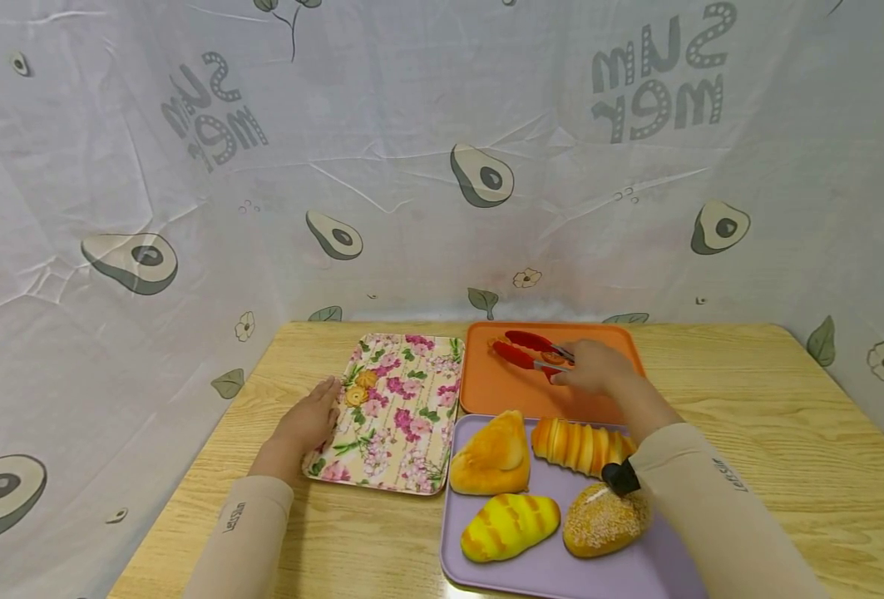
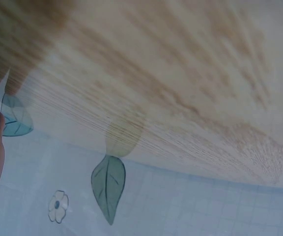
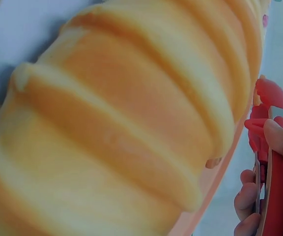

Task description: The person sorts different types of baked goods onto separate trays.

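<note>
Carrying ridged and seeded breads (image 1: pixel 599 528), the smooth purple tray (image 1: pixel 549 485) lies nearest; left of it, the left hand (image 1: pixel 311 423), fingers relaxed, touches the rounded floral tray (image 1: pixel 404 449); beyond it, the right hand (image 1: pixel 599 367) grips red-and-metal tongs (image 1: pixel 515 356) over the orange tray (image 1: pixel 531 400).

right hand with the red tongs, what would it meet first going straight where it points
Probably the small biscuit by the tips of the tongs on the orange tray; depth is unclear.
</note>
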Demonstrator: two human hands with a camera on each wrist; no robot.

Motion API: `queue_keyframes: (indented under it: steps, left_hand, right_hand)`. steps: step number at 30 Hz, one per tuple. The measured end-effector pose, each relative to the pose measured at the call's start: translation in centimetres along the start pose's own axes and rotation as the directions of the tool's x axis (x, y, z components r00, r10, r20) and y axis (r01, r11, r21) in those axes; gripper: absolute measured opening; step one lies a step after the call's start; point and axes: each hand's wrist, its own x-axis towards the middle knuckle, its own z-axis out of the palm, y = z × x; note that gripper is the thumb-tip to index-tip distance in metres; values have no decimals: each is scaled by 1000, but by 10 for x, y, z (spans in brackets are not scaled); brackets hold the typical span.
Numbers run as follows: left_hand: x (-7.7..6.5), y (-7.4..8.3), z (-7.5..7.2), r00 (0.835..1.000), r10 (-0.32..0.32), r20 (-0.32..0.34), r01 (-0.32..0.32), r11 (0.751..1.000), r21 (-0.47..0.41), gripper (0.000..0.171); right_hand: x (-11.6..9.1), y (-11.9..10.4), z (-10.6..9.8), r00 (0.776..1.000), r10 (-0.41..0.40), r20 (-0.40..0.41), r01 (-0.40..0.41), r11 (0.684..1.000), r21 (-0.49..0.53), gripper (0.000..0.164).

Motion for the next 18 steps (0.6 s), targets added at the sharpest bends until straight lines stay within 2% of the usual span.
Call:
queue_keyframes:
  steps: [18]
  left_hand:
    - [1, -2, 2, 1000, 2, -2, -2, 1000, 0, 55]
  right_hand:
    - [-2, 4, -2, 996, 86, -18, -87, 996, -33, 74]
